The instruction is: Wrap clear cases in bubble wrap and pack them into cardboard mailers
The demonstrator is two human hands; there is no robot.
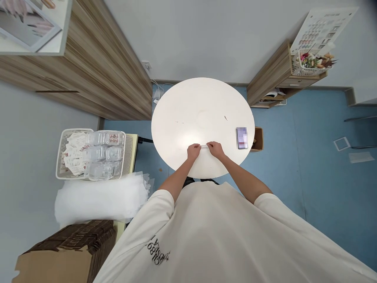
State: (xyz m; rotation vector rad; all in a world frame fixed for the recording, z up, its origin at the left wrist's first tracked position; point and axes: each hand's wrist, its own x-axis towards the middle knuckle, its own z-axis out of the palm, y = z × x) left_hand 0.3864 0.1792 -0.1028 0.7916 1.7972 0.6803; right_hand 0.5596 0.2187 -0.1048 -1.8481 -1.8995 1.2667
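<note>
Between my hands a small, thin white strip [204,146] spans crosswise, just over the near part of the round white table [203,98]. My left hand [193,151] pinches its left end, the fingers closed. At the other end, my right hand [215,149] is closed on it in the same way. What exactly the strip is cannot be made out at this size. To the right of my right hand, a phone-like flat device [242,138] with a blurred purple screen lies on the table.
At the left stand white baskets [61,157] with clear plastic boxes and cards, a stack of white translucent bags [97,200] and folded cardboard boxes [55,263]. A wooden cabinet [118,67] is at back left. Behind the table's right edge is an open brown box [259,139].
</note>
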